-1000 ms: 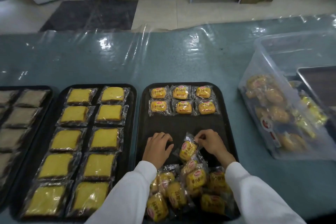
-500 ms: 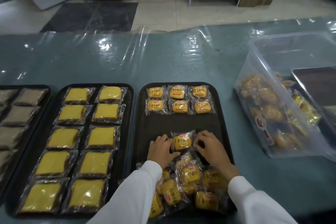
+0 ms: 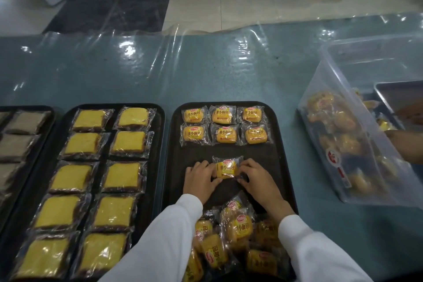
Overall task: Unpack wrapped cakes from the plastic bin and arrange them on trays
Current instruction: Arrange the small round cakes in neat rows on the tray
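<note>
A small wrapped yellow cake (image 3: pixel 226 167) lies flat on the middle of the black tray (image 3: pixel 278 155). My left hand (image 3: pixel 200 181) pinches its left edge and my right hand (image 3: pixel 258 181) pinches its right edge. Two neat rows of small wrapped cakes (image 3: pixel 225 125) fill the tray's far end. A loose pile of the same cakes (image 3: pixel 238 236) sits at the tray's near end between my white sleeves. The clear plastic bin (image 3: pixel 357 135) at the right holds more wrapped cakes.
A second black tray (image 3: pixel 160 144) on the left carries two columns of large wrapped yellow cake slices. A third tray (image 3: pixel 51 121) at the far left holds pale wrapped slices. A metal tray (image 3: pixel 398 96) rests in the bin. Another person's hand (image 3: pixel 409 144) shows at the right edge.
The cake was lifted off the near pile, turned flat and carried forward to the tray's middle. Both hands moved with it and now hold its two side edges.
</note>
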`<state>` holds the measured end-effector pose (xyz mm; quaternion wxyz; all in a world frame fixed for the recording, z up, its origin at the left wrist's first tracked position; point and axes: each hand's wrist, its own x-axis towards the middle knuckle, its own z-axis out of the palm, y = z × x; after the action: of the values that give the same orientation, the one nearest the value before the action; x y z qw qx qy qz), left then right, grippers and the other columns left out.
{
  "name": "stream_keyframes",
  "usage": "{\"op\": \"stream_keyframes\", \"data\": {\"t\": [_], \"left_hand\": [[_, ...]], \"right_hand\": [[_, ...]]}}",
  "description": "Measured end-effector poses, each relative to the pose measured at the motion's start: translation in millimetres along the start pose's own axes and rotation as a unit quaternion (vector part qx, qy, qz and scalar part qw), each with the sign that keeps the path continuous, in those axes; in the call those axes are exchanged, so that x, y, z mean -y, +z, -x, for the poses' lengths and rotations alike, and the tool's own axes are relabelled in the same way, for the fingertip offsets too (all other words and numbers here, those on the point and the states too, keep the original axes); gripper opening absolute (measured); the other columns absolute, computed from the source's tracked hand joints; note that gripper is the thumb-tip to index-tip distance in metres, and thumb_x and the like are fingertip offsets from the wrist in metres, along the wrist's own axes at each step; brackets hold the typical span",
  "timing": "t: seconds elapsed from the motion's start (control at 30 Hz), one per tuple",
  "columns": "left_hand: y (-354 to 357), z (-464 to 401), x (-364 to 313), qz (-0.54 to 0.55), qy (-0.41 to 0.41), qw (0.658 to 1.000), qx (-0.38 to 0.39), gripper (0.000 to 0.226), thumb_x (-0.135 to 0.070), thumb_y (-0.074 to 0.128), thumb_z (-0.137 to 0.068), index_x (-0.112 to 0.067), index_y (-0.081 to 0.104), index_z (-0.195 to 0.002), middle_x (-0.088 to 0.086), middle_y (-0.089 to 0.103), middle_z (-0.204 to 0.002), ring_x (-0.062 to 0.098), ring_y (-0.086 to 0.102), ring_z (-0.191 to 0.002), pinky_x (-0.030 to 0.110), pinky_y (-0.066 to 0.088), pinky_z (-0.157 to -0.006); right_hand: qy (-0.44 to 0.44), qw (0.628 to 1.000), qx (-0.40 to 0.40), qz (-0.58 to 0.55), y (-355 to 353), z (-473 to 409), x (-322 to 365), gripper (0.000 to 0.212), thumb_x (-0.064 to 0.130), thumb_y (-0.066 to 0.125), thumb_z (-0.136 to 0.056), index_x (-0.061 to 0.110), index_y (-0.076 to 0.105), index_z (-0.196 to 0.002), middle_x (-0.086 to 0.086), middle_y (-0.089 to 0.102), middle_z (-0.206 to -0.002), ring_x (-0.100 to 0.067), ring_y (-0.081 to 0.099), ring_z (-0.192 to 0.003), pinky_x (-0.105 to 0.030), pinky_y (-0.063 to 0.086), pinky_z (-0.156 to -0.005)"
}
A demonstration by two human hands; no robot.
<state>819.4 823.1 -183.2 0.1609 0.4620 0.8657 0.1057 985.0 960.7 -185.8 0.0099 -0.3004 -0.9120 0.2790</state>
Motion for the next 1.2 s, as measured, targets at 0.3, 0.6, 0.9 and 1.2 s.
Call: {"op": "stream_keyframes", "data": {"t": [0.3,0.6,0.9,1.2], "left_hand": [[-5.2,-35.5,9.7,-0.003,0.001,1.000,-0.023,0.021,-0.049,0.064,-0.094,-0.030,0.054,-0.094,-0.009,0.059,-0.103,0.015,0.053,-0.102,0.036,0.040,-0.090],[-10.3,-36.4,13.7,0.008,0.006,1.000,-0.027,0.023,-0.050,0.067,-0.092,-0.030,0.056,-0.090,-0.010,0.059,-0.099,0.015,0.054,-0.096,0.036,0.045,-0.089],[-24.6,15.7,17.2,0.126,0.011,0.992,-0.006,0.016,-0.039,0.064,-0.098,-0.028,0.059,-0.088,-0.012,0.057,-0.091,0.009,0.055,-0.088,0.035,0.052,-0.083],[-21.3,55.3,12.9,0.191,-0.007,0.981,0.006,0.013,-0.036,0.062,-0.100,-0.026,0.064,-0.093,-0.013,0.058,-0.095,0.005,0.057,-0.094,0.036,0.055,-0.087]], "right_hand": [[-0.002,0.999,-0.044,0.020,-1.0,-36.5,-0.4,0.022,0.022,0.077,-0.090,0.021,0.072,-0.111,0.008,0.059,-0.122,-0.014,0.062,-0.102,-0.034,0.057,-0.084],[0.014,0.998,-0.065,-0.020,-7.3,-30.2,-2.2,0.019,0.028,0.079,-0.089,0.026,0.072,-0.106,0.012,0.060,-0.117,-0.009,0.058,-0.106,-0.029,0.052,-0.088],[0.084,0.980,0.128,-0.124,-30.6,34.9,-19.1,0.009,0.033,0.070,-0.097,0.036,0.074,-0.105,0.020,0.071,-0.101,0.002,0.066,-0.096,-0.030,0.058,-0.093],[0.054,0.979,0.175,-0.095,-27.0,60.4,-10.2,0.007,0.030,0.068,-0.098,0.035,0.073,-0.097,0.017,0.066,-0.103,-0.003,0.065,-0.095,-0.032,0.058,-0.092]]}}
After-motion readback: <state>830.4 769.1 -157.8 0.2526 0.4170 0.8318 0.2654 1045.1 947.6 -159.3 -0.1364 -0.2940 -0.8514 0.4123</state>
